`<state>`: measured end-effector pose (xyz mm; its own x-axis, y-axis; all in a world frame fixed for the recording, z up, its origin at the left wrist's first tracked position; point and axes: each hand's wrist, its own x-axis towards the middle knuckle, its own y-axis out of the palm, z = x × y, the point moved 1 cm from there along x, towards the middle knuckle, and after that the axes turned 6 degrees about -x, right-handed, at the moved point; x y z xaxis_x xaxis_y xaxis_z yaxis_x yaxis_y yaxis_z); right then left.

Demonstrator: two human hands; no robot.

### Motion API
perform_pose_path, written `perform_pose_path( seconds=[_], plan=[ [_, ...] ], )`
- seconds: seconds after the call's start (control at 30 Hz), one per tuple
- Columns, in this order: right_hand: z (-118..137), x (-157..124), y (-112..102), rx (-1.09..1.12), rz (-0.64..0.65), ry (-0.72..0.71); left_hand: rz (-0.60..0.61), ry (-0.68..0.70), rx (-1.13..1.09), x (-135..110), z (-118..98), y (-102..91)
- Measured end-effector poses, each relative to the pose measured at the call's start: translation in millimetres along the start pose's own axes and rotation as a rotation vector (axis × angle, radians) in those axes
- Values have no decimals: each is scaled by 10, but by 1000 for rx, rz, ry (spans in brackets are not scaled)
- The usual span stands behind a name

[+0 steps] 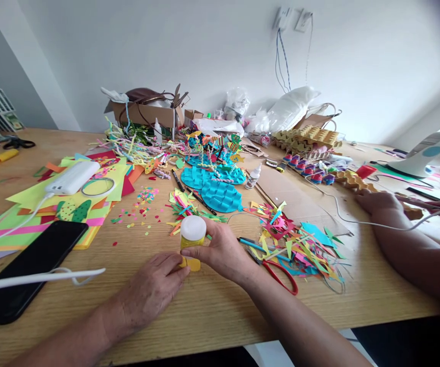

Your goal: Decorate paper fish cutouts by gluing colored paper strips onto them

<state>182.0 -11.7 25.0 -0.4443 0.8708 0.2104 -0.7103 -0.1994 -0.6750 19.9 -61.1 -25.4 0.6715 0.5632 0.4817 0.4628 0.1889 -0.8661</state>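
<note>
My right hand (223, 250) is wrapped round a small yellow jar with a white lid (193, 228), held upright just above the table. Below the jar, my left hand (151, 283) is closed, its fingertips pinching a small yellow piece (192, 264) that looks like paper or foam. Where the piece meets the jar's base is partly hidden by my fingers. To the right of my right hand lie red-handled scissors (281, 278), their blades among coloured paper scraps (288, 239). Beyond the jar stands a turquoise craft piece (222, 196) with small decorations at its back.
At left, a black phone (32, 272) and a white power bank (72, 177) lie by coloured sheets (21, 193), with a white cable in front. A glue bottle (253, 177) stands right of the craft. Another person's arm (403, 244) rests at right, near egg cartons (307, 137).
</note>
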Motion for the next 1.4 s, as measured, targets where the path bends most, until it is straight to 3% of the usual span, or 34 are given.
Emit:
perform_pose_path(
  seconds=[0.2,1.13,1.4],
  plan=[
    [-10,10,-2,7,-2,-5,53,-25,-1,-21,9,19],
    [3,82,49,-2,7,13,34,-48,-50,-33,22,40],
    [-1,-18,-11,8,15,-1,50,-16,-4,-33,17,26]
  ],
)
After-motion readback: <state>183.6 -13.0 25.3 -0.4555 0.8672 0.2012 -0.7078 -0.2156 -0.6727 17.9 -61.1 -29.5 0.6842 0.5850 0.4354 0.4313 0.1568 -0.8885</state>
